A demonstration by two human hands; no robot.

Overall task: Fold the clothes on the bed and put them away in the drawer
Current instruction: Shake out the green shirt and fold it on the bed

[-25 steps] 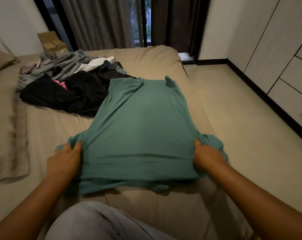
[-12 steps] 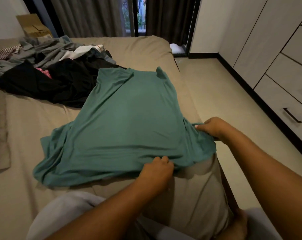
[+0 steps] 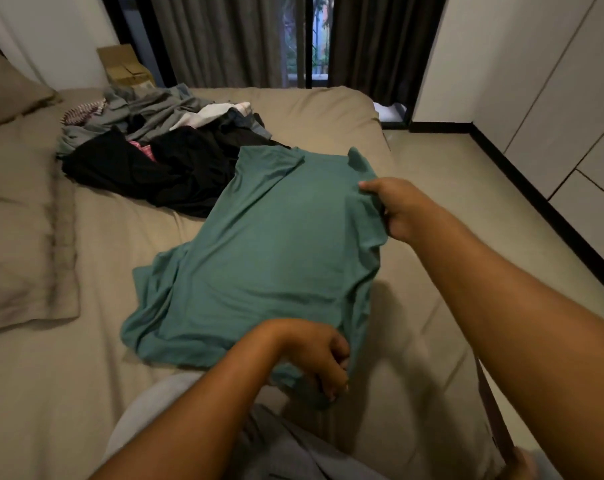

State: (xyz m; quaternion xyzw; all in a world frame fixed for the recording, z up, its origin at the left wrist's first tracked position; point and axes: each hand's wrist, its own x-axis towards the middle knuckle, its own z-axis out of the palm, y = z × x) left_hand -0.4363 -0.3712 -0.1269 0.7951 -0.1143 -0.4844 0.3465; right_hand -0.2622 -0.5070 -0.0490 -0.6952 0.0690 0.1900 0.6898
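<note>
On the bed the green shirt lies spread near us, the unfolded pile beyond, far left; our right hand grips its far right edge; our left hand pinches the near right hem; we should carry both leftward together, keeping the fold straight.

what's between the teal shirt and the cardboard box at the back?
Head view: the unfolded clothes pile, black and grey garments, lies on the bed between teal shirt and cardboard box.
</note>
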